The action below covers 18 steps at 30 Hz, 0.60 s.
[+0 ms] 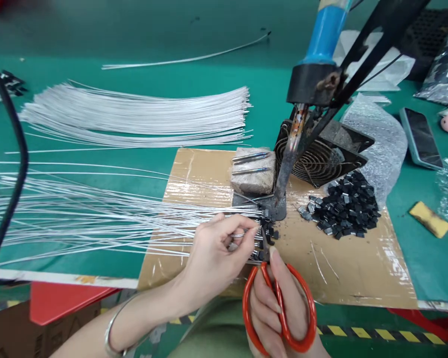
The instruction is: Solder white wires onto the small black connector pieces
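Note:
My left hand point(220, 246) is closed in a pinch on a thin white wire near its end, over the cardboard sheet. Red-handled scissors point(309, 308) are in my right hand point(272, 308), the fingers through the loops. Their blades point away from me and meet the wire end at my left fingertips; whether they are shut cannot be made out. Around and under my left hand lies a spread of white wires point(108, 209), running off to the left. Small black connectors point(271, 233) are at the right ends of these wires, partly hidden by my hands.
A soldering iron point(293, 134) on a black stand slants down beside the connectors. Behind it is a small fan point(306, 159). Loose black connectors point(347, 206) are heaped at right. A bundle of white wires point(145, 112), a phone point(421, 138) and a yellow sponge point(429, 219) lie farther out.

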{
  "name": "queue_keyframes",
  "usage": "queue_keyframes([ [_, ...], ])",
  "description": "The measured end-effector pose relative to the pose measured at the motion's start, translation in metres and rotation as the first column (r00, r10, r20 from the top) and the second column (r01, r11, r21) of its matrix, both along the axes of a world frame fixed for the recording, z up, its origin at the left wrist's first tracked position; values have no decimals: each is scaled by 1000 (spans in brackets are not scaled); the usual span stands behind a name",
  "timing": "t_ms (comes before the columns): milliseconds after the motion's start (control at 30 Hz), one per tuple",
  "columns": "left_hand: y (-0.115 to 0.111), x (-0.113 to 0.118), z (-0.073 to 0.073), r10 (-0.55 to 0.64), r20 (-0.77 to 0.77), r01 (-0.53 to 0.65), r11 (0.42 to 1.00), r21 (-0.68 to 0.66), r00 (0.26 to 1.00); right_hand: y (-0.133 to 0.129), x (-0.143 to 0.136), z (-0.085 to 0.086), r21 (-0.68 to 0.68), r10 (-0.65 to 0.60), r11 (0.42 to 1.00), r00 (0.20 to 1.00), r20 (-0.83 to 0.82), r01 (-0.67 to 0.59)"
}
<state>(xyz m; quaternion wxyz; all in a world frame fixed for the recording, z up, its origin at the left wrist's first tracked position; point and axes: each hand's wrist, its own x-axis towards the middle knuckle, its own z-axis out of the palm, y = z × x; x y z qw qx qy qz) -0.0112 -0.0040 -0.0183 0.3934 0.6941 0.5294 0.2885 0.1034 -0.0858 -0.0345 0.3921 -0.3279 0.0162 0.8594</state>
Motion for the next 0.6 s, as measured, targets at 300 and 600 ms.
queue_keyframes([
  [300,17,2,14,132,167,-57,918,-392,977,-2,23,14,-22,66,997,987,-148,-70],
  [600,19,0,17,138,191,-35,887,-461,972,3,25,19,-89,21,995,980,-198,-39],
])
